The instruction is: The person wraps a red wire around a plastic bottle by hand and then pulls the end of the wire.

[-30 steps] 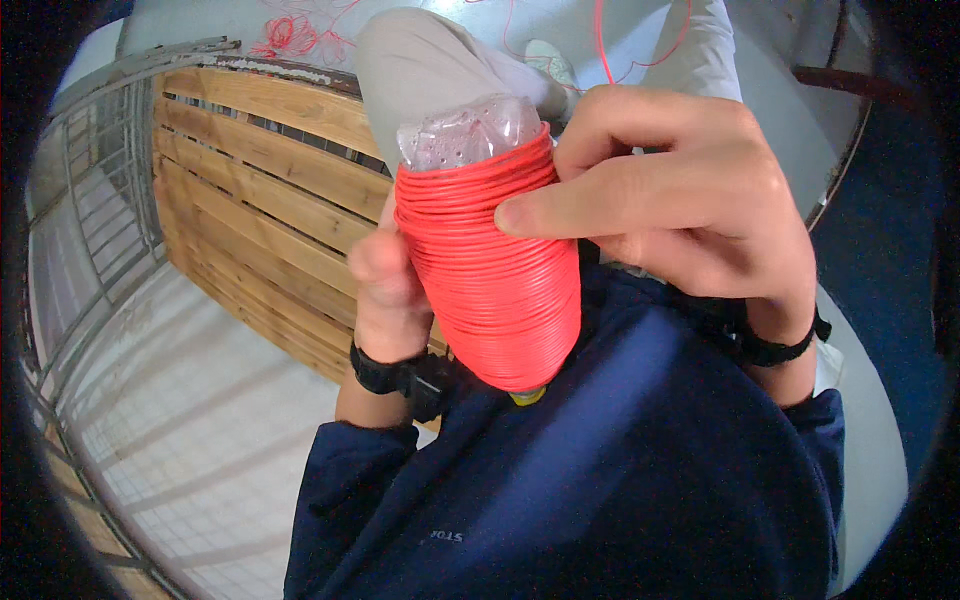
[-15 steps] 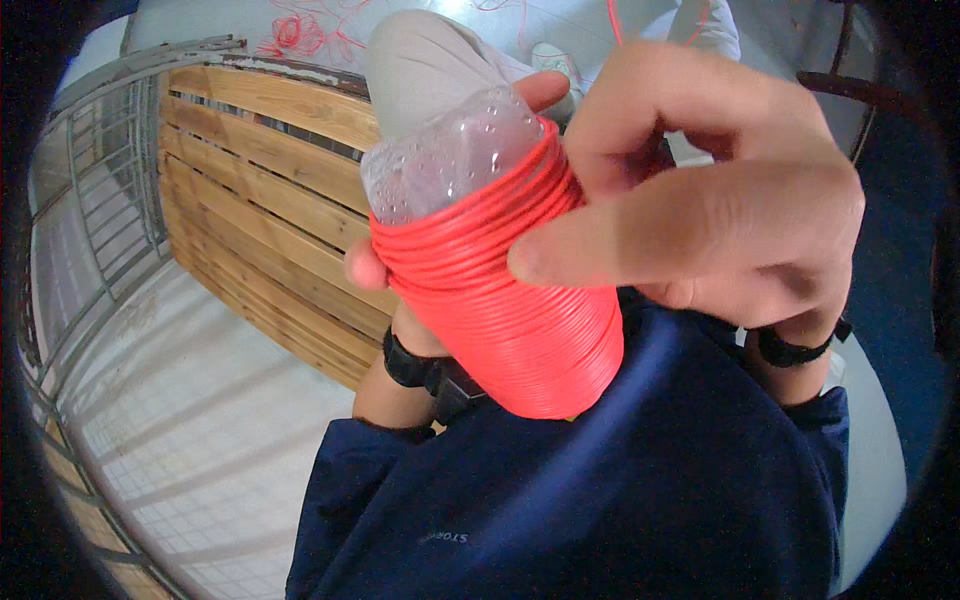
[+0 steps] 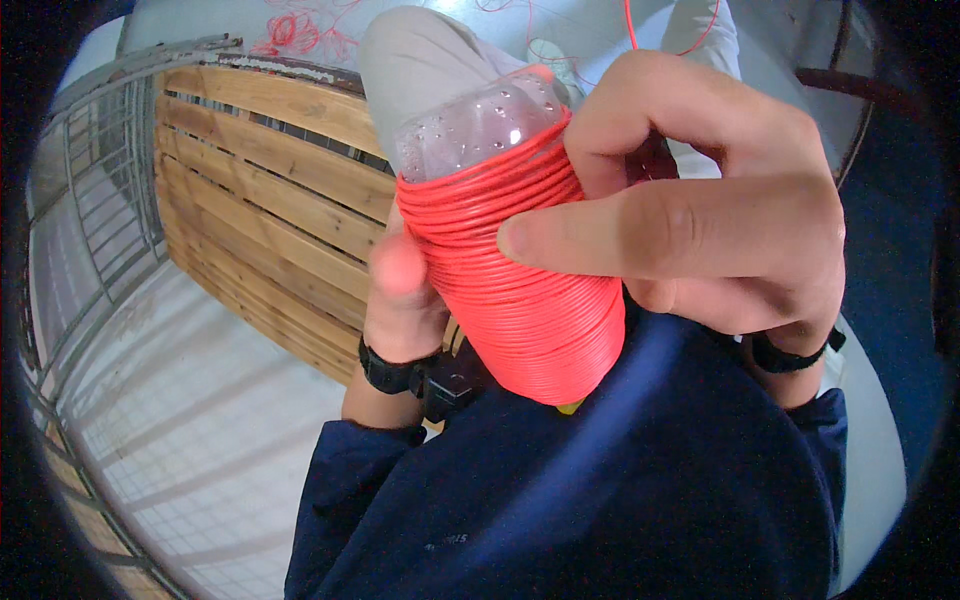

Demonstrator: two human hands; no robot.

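A clear plastic bottle (image 3: 478,128) with droplets inside its wall is held tilted in front of my chest. Red cord (image 3: 530,300) winds round it in close turns over most of its length, leaving the far end bare. My left hand (image 3: 405,305) grips the bottle from the left and behind, its thumb along the side and a fingertip showing past the far end. At the right, my right hand (image 3: 720,210) is closed, one digit pressed flat on the upper turns and the other fingers curled at the bottle's side. A bit of yellow shows at the near end.
A slatted wooden bench (image 3: 270,200) with a metal frame stands at the left, by grey metal railings (image 3: 100,190). Loose red cord (image 3: 295,35) lies tangled on the floor at the far left. A strand of red cord (image 3: 630,25) runs beyond my right hand.
The bottle has shifted slightly right at its far end and stands a little steeper. My left hand has slid lower along its side, the thumb now more visible. My right hand remains on the turns.
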